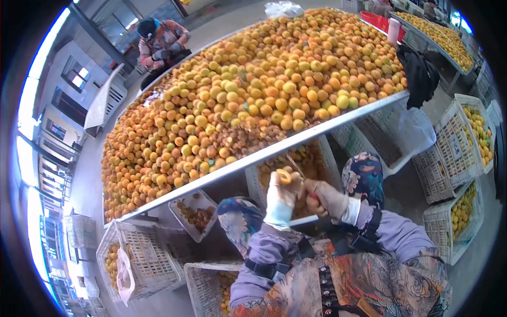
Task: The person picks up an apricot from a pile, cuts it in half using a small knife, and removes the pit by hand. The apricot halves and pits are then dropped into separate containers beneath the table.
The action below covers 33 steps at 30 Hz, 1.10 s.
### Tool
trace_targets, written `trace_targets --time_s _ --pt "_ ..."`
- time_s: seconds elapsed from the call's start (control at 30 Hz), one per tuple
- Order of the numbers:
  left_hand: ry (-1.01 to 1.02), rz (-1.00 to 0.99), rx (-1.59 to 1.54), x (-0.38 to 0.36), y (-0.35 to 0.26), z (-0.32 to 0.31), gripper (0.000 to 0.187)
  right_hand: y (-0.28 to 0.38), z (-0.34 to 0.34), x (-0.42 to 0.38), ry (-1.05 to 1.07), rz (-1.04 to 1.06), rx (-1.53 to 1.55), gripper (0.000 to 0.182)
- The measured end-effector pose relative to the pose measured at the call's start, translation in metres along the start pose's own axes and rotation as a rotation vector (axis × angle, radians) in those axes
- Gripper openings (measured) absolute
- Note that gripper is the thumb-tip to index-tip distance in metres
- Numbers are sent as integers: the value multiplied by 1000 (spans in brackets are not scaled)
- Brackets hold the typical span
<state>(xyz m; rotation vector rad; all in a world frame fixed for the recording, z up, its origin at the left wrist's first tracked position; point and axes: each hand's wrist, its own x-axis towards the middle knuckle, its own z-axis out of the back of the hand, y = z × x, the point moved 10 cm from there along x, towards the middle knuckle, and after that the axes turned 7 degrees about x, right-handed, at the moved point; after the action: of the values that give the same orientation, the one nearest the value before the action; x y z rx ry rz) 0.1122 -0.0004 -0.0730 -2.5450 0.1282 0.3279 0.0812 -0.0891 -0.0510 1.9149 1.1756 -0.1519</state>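
Observation:
My left hand, with a pale covering at the wrist, is closed around an apricot that appears cut, its orange flesh showing. Close beside it, my right hand grips a thin-bladed knife with a red handle partly hidden by the fingers. The blade points up and away, near the apricot. Both hands are above a white crate between my knees, which holds orange fruit pieces. Beyond them, a heap of whole apricots covers a metal-edged table, with a brown pile of scraps near its edge.
Crates of apricots stand at left and right. A small white tub with brown pieces sits under the table. Black cloth hangs off the table's right corner. Another person sits at the far left end.

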Motion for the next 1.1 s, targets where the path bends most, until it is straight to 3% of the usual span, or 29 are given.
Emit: trace_targets --time_s 0.17,0.23,0.37,0.5,0.53,0.63,0.67,0.77,0.8,0.97,1.1 --pt "150 71 -80 -11 0 -6 49 35 4 -12 87 173 84 42" --pt "221 75 -85 -14 1 -16 49 57 3 -19 106 344 138 45" --pt "143 167 -31 -16 16 -24 50 109 -7 -40 67 706 124 32" --pt "277 179 90 -25 28 -52 52 136 -25 -54 77 867 185 23" --pt "148 169 160 -27 30 -48 52 138 -29 -54 79 896 213 21" --pt "40 144 266 -30 36 -55 52 135 -32 -55 48 880 171 23" --pt "102 117 257 -30 37 -56 40 134 -30 -54 46 882 174 23" --pt "72 151 255 -33 42 -58 37 133 -31 -57 54 911 48 22" --pt "54 174 350 -35 44 -61 48 130 -33 -58 59 860 24 22" --pt "-51 170 434 -33 44 -59 49 127 -42 -62 106 873 -153 20" --pt "-79 177 429 -34 44 -61 47 120 -34 -56 142 771 14 22"
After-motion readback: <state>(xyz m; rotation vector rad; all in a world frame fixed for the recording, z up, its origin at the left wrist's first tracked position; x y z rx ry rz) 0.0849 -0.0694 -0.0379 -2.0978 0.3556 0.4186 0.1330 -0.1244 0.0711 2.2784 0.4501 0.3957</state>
